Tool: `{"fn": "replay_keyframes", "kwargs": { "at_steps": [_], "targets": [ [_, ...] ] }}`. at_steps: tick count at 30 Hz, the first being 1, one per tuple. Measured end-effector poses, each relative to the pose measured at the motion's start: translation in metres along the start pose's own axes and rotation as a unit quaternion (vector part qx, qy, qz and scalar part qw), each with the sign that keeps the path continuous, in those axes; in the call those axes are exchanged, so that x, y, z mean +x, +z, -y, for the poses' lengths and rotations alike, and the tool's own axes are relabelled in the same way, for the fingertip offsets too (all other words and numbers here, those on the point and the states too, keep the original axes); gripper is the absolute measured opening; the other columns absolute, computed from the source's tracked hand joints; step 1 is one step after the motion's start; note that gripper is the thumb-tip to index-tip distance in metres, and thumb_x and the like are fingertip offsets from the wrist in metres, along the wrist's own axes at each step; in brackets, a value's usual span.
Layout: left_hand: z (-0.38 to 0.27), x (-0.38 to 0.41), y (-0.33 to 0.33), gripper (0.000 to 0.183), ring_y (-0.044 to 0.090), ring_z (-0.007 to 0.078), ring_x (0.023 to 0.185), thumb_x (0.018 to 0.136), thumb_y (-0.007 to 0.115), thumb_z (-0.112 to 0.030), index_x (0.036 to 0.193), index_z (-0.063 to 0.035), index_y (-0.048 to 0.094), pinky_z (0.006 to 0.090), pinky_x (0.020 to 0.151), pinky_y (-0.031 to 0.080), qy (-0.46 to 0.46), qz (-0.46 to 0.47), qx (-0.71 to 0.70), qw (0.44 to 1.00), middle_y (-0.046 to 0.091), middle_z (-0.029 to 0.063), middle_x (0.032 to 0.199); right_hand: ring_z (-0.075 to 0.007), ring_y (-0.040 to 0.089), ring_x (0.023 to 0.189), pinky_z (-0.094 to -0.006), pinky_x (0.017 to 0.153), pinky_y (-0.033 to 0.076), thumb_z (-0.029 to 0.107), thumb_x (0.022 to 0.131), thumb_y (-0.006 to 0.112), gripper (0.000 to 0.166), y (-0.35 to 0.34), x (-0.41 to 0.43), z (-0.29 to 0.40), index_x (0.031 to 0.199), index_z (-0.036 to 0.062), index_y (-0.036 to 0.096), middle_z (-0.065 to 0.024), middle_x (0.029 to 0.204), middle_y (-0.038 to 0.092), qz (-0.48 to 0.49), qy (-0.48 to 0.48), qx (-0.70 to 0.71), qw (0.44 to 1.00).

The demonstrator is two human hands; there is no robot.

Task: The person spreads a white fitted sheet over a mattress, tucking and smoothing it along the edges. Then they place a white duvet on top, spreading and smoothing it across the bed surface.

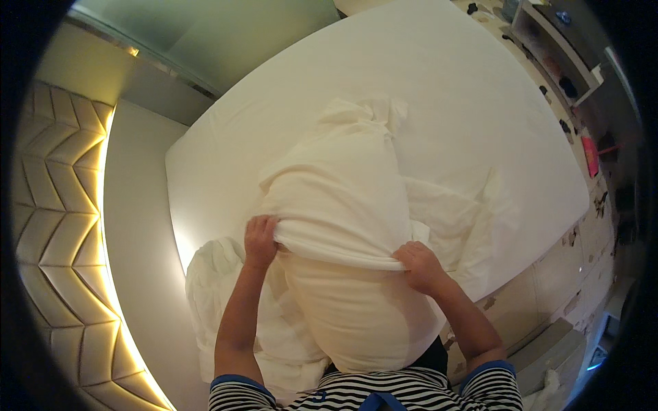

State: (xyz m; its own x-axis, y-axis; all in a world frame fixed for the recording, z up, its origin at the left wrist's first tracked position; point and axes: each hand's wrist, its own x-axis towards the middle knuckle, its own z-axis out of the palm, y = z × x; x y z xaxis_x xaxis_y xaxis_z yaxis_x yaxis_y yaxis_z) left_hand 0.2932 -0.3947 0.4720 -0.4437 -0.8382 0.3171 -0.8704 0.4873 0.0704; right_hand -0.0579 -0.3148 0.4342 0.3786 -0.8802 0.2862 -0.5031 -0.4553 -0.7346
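A white pillowcase [344,200] lies partly over a plump pillow [360,308], whose near end rests against my striped shirt. My left hand [261,240] grips the pillowcase's open edge at the left side. At the right side, my right hand [421,264] holds the same edge, so the hem is stretched across the pillow between them. The far end of the case is crumpled and flat on the bed. Beneath it spreads a bed [437,77] covered with a smooth white sheet. My fingertips are partly hidden in the folds.
Another piece of white cloth [457,221] lies right of the pillow. Bunched white bedding [216,287] sits at the left. A lit, padded headboard panel [67,216] lines the left wall. Frosted glass [216,41] stands beyond the bed. A pink dustpan [590,156] is on the patterned floor.
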Motion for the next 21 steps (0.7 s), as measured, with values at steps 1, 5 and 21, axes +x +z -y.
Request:
{"fn": "replay_keyframes", "kwargs": {
  "at_steps": [1,5,21],
  "targets": [
    [-0.005,-0.019,0.004,0.023,0.053,0.0345,0.073,0.065,0.053,-0.002,0.088,-0.0026,0.052,0.0410,0.062,0.044,-0.036,0.024,-0.042,0.998,0.053,0.0146,0.084,-0.0278,0.053,0.073,-0.0356,0.068,0.042,0.009,0.056,0.061,0.026,-0.005,-0.001,-0.001,0.081,0.0052,0.057,-0.0090,0.075,0.056,0.001,0.018,-0.006,1.000],
    [-0.079,-0.098,-0.004,0.033,0.057,0.0319,0.068,0.064,0.057,-0.006,0.097,-0.0066,0.051,0.0405,0.056,0.047,-0.040,0.153,-0.117,0.980,0.055,0.0140,0.084,-0.0291,0.052,0.073,-0.0351,0.066,0.039,0.005,0.057,0.057,0.031,-0.011,0.005,0.016,0.088,0.0062,0.057,-0.0077,0.072,0.054,-0.045,0.046,-0.094,0.993],
    [-0.169,-0.132,-0.024,0.017,0.051,0.0295,0.079,0.060,0.054,-0.004,0.077,-0.0069,0.053,0.0396,0.073,0.040,-0.024,0.117,-0.293,0.949,0.053,0.0107,0.076,-0.0293,0.052,0.092,-0.0393,0.082,0.039,0.007,0.055,0.063,0.037,-0.019,-0.045,0.031,0.092,0.0098,0.056,-0.0086,0.093,0.057,0.149,0.023,-0.084,0.985]
  ]
}}
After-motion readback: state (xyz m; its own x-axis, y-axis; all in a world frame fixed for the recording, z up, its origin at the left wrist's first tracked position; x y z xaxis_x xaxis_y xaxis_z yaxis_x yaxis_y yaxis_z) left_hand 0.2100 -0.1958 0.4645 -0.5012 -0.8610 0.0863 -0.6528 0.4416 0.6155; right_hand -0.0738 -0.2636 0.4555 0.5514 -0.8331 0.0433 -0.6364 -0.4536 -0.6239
